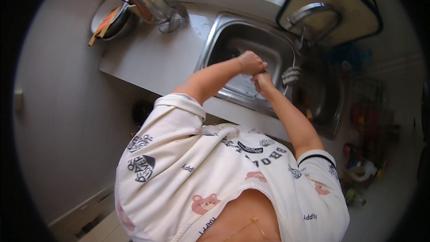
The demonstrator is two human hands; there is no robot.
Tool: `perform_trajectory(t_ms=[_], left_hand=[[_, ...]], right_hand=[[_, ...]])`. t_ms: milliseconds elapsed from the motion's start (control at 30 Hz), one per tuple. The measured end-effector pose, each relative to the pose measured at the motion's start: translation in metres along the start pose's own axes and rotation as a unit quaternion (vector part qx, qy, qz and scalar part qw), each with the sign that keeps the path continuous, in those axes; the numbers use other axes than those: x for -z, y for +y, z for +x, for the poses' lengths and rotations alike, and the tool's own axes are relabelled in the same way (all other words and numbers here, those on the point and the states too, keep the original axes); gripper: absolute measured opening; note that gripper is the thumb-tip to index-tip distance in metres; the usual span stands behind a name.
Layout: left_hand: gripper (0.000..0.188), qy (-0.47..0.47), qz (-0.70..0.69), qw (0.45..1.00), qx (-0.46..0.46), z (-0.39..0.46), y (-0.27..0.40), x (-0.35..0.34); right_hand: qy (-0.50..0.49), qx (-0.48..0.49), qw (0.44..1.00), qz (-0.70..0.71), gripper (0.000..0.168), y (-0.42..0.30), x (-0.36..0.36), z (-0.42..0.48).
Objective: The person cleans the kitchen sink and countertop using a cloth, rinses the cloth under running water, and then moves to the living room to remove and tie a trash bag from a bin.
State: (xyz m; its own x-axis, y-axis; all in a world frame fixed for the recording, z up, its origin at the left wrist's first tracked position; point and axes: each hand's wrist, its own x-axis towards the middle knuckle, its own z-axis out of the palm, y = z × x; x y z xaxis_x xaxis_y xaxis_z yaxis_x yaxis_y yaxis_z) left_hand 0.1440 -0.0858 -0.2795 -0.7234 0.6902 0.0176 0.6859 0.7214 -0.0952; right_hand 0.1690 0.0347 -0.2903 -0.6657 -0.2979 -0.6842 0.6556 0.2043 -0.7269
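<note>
Over the left basin of a steel double sink (pixel 215 37), both hands meet. My left hand (pixel 251 63) is curled, knuckles up, against my right hand (pixel 263 82), which lies just below it with bent fingers. Something small and dark shows between them, too hidden to name; which hand grips it cannot be told. To the right of the hands, a grey-and-white striped cloth (pixel 291 76) hangs at the divider between the basins. A curved chrome faucet (pixel 315 8) stands behind the sink.
A cutting board with a dark green rim (pixel 366 16) leans behind the faucet. Bowls (pixel 129 23) with wooden chopsticks (pixel 104 28) and a metal wire rack (pixel 171 16) stand on the white counter (pixel 158 60) at left. Blurred colourful items lie right of the second basin (pixel 326 87).
</note>
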Motion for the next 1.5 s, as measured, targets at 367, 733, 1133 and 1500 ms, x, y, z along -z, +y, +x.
perform_trajectory(t_ms=[367, 733, 1133, 1500], left_hand=[[0.028, 0.327, -0.136, 0.910, 0.216, -0.020, -0.008, 0.060], [0.053, -0.061, -0.758, 0.539, 0.362, -0.070, 0.034, -0.008], [0.034, 0.025, -0.824, 0.458, 0.332, -0.129, -0.034, -0.016], [0.040, 0.046, -0.678, 0.714, 0.167, -0.109, -0.042, -0.058]], right_hand=[[-0.434, 0.020, 0.823, 0.366, 0.010, -0.044, 0.020, -0.031], [-0.094, 0.065, 0.965, 0.236, 0.053, 0.026, 0.015, -0.026], [0.113, 0.298, 0.946, -0.059, 0.018, 0.000, -0.015, -0.050], [0.322, 0.265, 0.769, -0.485, 0.017, -0.021, -0.048, -0.063]])
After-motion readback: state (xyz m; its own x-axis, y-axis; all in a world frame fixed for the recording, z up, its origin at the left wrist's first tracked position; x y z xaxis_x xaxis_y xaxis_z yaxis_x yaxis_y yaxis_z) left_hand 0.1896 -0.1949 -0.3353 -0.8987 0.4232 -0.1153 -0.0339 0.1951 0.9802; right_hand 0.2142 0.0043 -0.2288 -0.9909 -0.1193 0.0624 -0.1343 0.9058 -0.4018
